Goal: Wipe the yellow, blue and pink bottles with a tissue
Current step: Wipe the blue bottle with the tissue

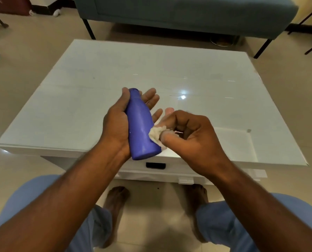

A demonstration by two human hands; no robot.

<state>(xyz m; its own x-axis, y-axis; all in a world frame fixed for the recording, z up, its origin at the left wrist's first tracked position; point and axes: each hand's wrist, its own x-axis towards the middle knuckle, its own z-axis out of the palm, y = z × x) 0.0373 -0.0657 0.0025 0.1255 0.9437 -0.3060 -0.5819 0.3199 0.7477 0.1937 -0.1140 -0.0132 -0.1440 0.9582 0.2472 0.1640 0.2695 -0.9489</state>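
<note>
A low white table (pixel 100 73) with a glossy glass top fills the middle of the view, and a ceiling light glints off it right of centre. A dark slot handle (pixel 155 165) sits in the drawer front on its near edge. The floor (pixel 29 57) is pale beige tile, and beyond the table stands a teal bench (pixel 187 13) on thin black legs. The person sits at the near side in light blue trousers, bare feet on the tiles under the table's edge. Above that near edge, the left hand (pixel 118 124) cradles the blue bottle (pixel 141 128), which is tilted with its neck pointing away and its base toward the person; the thumb presses along the bottle's left side while the fingers lie loosely spread beneath it. The right hand (pixel 189 135) has its fingers curled around a crumpled white tissue (pixel 156 133), pressing it against the lower right side of the bottle.
</note>
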